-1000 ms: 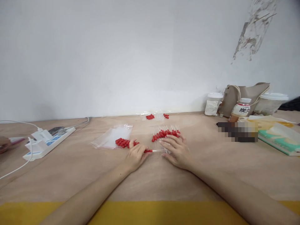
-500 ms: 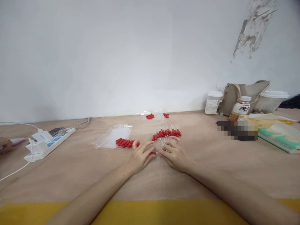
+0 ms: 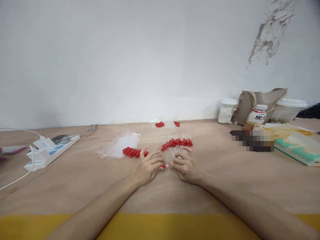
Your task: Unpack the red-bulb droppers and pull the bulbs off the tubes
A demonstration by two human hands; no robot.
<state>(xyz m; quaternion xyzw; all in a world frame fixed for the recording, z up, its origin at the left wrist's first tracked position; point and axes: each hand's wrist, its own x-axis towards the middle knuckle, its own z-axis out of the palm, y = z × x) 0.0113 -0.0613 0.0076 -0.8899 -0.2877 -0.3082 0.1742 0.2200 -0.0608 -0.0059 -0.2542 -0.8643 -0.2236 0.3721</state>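
1 tube (image 3: 165, 166), axis left-right, red end (image 3: 163, 165) left. Left hand (image 3: 148, 167) grips red end; right hand (image 3: 187, 167) pinches clear end (image 3: 168, 166).

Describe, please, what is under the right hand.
Clear tubes show beside the fingers of the right hand; what lies beneath its palm is covered and cannot be seen.
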